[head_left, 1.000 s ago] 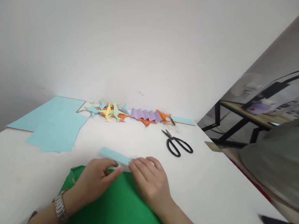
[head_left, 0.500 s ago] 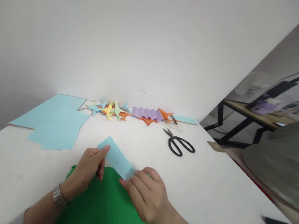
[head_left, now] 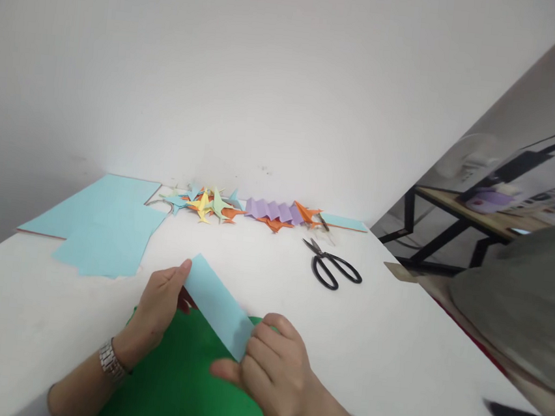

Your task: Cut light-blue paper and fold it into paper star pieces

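Observation:
A narrow rectangle of light blue paper (head_left: pixel 219 304) is stretched slantwise between my two hands, above the near edge of the table and the green cloth (head_left: pixel 183 375) at my lap. My left hand (head_left: pixel 163 298), with a metal watch on its wrist, pinches the paper's upper left end, thumb along the edge. The curled fingers of my right hand (head_left: pixel 275 365) grip the lower right end, while that thumb sticks out to the left. Black-handled scissors (head_left: pixel 328 264) lie on the table beyond my right hand, blades slightly apart.
Light blue sheets (head_left: pixel 103 230) overlap at the left. Along the wall sit several folded paper figures (head_left: pixel 204 204), a pleated purple paper (head_left: pixel 273 211) and a blue strip (head_left: pixel 347 222). A wooden-topped desk (head_left: pixel 473 210) and a grey cloth-covered shape (head_left: pixel 519 296) stand off to the right.
My left hand has shifted slightly left and up along the paper. My right hand has moved a little down and right, its thumb now stretched outward. More of the paper shows.

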`<state>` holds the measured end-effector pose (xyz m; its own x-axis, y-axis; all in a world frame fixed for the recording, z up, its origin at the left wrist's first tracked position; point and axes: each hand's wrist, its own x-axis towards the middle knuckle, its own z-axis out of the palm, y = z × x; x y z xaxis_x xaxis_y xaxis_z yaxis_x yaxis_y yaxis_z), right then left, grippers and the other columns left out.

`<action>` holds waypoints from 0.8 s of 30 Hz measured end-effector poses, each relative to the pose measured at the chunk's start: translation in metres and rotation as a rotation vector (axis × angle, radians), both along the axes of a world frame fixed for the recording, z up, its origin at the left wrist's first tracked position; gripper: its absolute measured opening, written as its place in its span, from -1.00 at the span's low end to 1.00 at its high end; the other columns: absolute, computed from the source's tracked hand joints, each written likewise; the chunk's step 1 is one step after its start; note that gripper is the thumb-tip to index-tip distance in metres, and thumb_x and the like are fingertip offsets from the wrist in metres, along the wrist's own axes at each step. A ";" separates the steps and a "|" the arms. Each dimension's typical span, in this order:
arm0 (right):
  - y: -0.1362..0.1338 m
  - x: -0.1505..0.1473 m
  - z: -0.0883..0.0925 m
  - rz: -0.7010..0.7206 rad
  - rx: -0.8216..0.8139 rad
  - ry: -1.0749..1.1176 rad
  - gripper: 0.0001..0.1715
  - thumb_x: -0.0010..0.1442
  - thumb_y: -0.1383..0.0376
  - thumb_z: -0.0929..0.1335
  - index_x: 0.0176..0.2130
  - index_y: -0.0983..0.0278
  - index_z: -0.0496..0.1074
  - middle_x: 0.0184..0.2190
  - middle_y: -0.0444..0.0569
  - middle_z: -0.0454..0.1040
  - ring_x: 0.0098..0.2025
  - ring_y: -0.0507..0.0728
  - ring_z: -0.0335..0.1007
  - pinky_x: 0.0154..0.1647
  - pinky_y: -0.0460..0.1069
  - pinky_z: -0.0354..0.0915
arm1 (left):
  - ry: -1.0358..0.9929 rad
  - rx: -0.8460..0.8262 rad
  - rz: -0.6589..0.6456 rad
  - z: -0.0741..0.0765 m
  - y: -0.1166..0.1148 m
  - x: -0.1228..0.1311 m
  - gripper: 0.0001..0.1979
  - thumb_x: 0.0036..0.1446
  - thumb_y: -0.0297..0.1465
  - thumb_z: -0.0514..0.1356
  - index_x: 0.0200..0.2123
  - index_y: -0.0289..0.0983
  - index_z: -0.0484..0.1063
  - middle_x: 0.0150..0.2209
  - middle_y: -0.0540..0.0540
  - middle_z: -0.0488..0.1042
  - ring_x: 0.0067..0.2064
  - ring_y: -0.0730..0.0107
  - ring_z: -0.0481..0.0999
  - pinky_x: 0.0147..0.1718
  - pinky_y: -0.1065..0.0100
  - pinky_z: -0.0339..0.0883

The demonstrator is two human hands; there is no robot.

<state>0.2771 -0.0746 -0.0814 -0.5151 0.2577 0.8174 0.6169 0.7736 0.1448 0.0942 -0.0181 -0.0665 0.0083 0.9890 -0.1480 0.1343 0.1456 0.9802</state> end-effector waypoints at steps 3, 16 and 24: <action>0.000 0.002 0.001 -0.003 -0.196 0.229 -0.63 0.21 0.15 0.23 -0.56 0.27 0.22 -0.63 -0.10 0.27 -0.52 0.06 0.15 -0.48 0.01 0.06 | -0.103 -0.020 -0.096 -0.001 0.000 0.001 -0.56 0.09 -0.08 0.01 -0.65 -0.27 0.26 -0.69 0.00 0.34 -0.63 0.42 0.35 -0.59 0.37 0.28; 0.011 -0.004 -0.006 0.021 -1.473 0.990 -0.57 0.02 -0.02 0.34 -0.54 0.26 0.20 -0.69 -0.28 0.08 -0.64 -0.06 -0.03 -0.63 -0.12 -0.05 | -0.027 0.004 -0.545 -0.001 -0.020 0.018 -0.70 0.04 -0.17 0.11 -0.49 -0.31 0.35 -0.59 0.01 0.39 -0.54 0.42 0.40 -0.50 0.38 0.28; 0.012 -0.001 -0.006 0.024 -1.519 0.973 -0.51 0.02 -0.03 0.33 -0.59 0.26 0.13 -0.72 -0.28 0.07 -0.66 -0.07 -0.05 -0.65 -0.13 -0.08 | 0.036 -0.124 -0.648 -0.004 -0.023 0.017 -0.61 0.06 -0.14 0.06 -0.63 -0.31 0.26 -0.68 0.04 0.32 -0.67 0.48 0.35 -0.66 0.47 0.12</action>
<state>0.2760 -0.0628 -0.0879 -0.0604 0.9909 -0.1202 0.0273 -0.1188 -0.9925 0.1113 -0.0415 -0.0702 0.5891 0.7611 -0.2716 0.2648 0.1357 0.9547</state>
